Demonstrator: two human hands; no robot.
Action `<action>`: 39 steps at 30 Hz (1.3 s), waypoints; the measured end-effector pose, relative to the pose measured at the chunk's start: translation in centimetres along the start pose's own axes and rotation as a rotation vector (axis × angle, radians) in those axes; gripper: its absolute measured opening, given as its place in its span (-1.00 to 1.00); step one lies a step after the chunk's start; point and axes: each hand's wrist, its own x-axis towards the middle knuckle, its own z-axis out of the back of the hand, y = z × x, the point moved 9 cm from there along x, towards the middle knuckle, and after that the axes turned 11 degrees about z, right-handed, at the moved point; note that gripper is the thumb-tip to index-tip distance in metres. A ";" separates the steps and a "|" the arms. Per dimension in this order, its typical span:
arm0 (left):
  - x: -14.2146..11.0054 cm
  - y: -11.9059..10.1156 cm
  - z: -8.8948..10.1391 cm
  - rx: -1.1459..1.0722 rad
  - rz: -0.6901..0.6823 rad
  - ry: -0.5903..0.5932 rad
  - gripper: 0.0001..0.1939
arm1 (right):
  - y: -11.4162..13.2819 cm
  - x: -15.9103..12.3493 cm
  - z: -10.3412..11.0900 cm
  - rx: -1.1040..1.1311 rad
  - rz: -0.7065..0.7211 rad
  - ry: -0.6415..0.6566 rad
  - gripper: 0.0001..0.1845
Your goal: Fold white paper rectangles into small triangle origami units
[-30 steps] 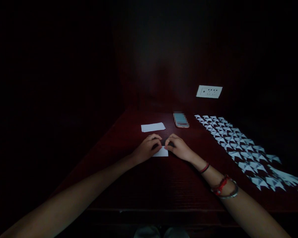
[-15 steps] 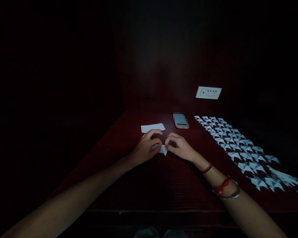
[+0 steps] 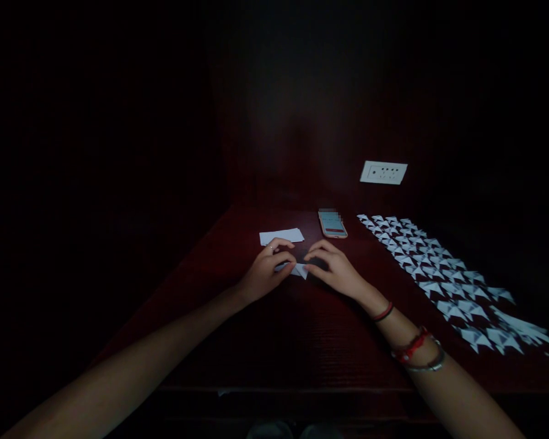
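Observation:
A small piece of white paper, folded to a pointed corner, is between my two hands just above the dark red table. My left hand pinches its left part between thumb and fingers, hiding some of it; a ring shows on one finger. At the paper's right end is my right hand, its thumb and index finger curled close together on the edge. Just beyond my left hand lies a stack of white paper strips.
A phone with a lit screen lies behind my right hand. Rows of folded white paper shapes cover the table's right side, with long paper strips near the front. A socket plate is on the back wall.
The folded paper has tilted and risen slightly, so less of its pointed corner shows. My right hand's fingers have uncurled a little. My left hand has barely moved.

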 end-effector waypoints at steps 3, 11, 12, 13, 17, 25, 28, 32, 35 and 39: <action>-0.1 -0.3 -0.2 0.001 -0.015 0.019 -0.86 | 0.6 0.0 -0.8 -0.017 -0.005 0.036 -0.92; 0.1 -0.3 -0.1 0.032 -0.028 0.096 -0.88 | 0.5 0.3 -1.3 0.098 -0.005 0.056 -0.92; 0.2 -0.3 -0.1 0.030 -0.033 0.105 -0.88 | 0.6 0.4 -1.4 0.111 -0.007 0.060 -0.92; 0.2 -0.3 -0.1 0.028 -0.038 0.114 -0.88 | 0.6 0.4 -1.4 0.124 -0.007 0.064 -0.91; 0.7 1.0 0.6 0.030 -0.013 0.088 -0.90 | 0.1 0.1 -1.1 0.149 -0.029 0.054 -0.90; 1.5 4.2 2.3 -0.003 0.168 -0.075 -0.85 | -4.6 -1.1 -0.4 0.145 -0.275 -0.069 -0.91; 1.0 3.2 0.9 0.073 0.153 -0.022 -0.82 | -6.4 -2.1 -1.2 0.083 -0.451 -0.035 -0.84; -0.5 0.9 -2.1 0.216 0.043 0.196 -0.77 | -6.6 -3.0 -1.7 -0.111 -0.503 0.069 -0.82; -1.9 -0.3 -4.3 0.288 -0.028 0.379 -0.71 | -6.2 -3.1 -2.0 -0.175 -0.460 0.173 -0.80; -2.8 -0.5 -5.3 0.312 -0.064 0.454 -0.65 | -6.2 -3.1 -1.9 -0.142 -0.438 0.234 -0.80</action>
